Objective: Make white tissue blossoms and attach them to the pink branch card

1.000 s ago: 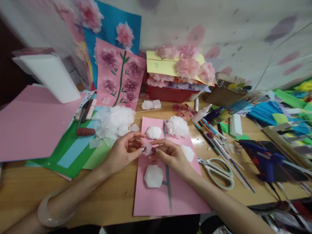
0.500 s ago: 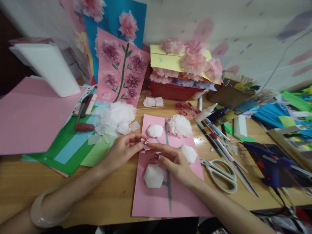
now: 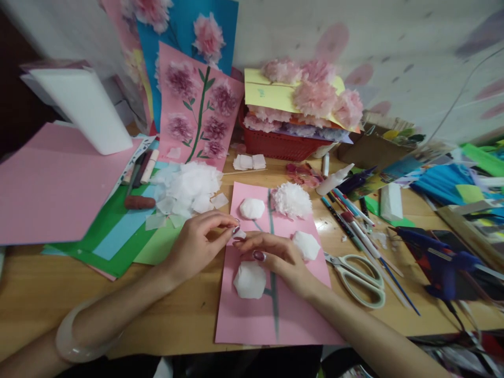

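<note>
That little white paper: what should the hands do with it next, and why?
Maybe pinch the loose edge of the little white paper with the right hand, to ruffle it. The left hand grips it, the right one is close by, and the white flower on the pink sheet looks ruffled.

No legible text, brand or number anywhere in view. Closest thing: small greenish mark on the yellow card [image 3: 271, 98] atop the red basket [image 3: 275, 145]; might be lettering, too small and blurred to read. Glue gun [image 3: 443, 262] has a pale label-like patch on its body, nothing readable on it. White strip [image 3: 134, 160] by the big pink sheet [image 3: 59, 184] carries dark marks, can't tell if print or pattern. Pens [image 3: 338, 223]: any barrel print is too small to make out.
</note>
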`<state>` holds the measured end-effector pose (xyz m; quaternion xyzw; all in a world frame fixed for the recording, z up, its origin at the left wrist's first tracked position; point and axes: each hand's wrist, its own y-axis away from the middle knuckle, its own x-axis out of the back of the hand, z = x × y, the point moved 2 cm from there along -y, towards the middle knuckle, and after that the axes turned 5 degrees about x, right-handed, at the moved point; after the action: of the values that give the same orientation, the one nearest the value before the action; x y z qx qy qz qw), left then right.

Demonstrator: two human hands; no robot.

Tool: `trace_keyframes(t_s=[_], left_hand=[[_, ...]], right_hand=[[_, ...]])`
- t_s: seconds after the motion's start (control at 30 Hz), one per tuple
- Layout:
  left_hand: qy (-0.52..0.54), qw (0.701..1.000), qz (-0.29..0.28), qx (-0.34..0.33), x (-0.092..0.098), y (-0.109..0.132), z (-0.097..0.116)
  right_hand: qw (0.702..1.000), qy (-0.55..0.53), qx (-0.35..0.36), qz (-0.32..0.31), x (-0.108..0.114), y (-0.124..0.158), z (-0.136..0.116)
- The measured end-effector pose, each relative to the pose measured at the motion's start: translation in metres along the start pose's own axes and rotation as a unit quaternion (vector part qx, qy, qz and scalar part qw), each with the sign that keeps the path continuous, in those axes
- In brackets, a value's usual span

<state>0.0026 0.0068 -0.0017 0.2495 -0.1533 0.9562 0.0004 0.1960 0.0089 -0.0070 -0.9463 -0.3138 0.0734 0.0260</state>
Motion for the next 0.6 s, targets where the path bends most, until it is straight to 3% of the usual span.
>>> trace_keyframes(t_s=[0.27, 0.4, 0.47, 0.6], left_hand=[[-0.057, 0.993, -0.034, -0.095, 0.0017, 0.0008, 0.0050], [-0.077, 0.982, -0.044, -0.167, 0.0046, -0.0001, 0.0079], [-0.063, 0.985, -0.039, -0.155, 0.0057, -0.0020, 0.0070], [0.010, 1.000, -0.004, -0.025, 0.0090, -0.0076, -0.0009]], right_hand=[[0.999, -0.027, -0.023, -0.016, 0.0017, -0.0006, 0.0007], [0.988, -0.152, -0.024, -0.007, 0.0034, -0.0035, 0.0038], [0.979, -0.200, -0.030, -0.002, 0.0031, -0.0054, 0.0039], [0.985, -0.169, -0.026, 0.014, 0.0048, -0.0073, 0.0027]])
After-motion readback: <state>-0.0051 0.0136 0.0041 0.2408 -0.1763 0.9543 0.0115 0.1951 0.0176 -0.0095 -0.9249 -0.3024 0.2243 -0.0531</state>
